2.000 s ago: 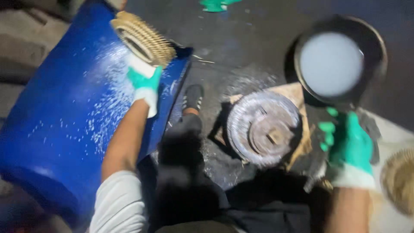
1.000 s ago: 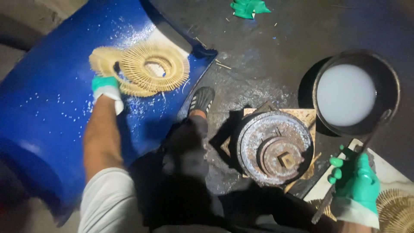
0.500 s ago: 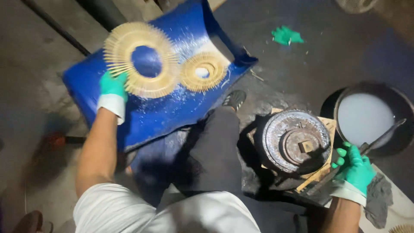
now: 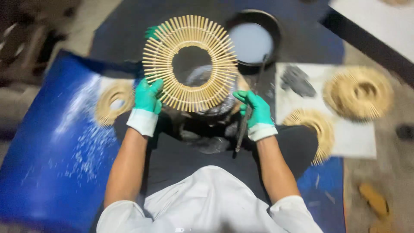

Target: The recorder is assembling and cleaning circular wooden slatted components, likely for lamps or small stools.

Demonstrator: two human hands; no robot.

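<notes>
A large ring of radiating bamboo sticks is held up in front of me. My left hand, in a green glove, grips its lower left rim. My right hand, also green-gloved, touches the ring's lower right rim and holds a thin dark stick that points up toward a black pan of white liquid. A round metal wheel sits behind the ring, mostly hidden.
A smaller stick ring lies on the blue sheet at left. Two more stick rings and a grey rag lie on a white board at right. My legs fill the middle.
My left hand has carried the large stick ring from the blue sheet at left to the centre, and my right hand has come up to its rim. The smaller ring stays on the sheet.
</notes>
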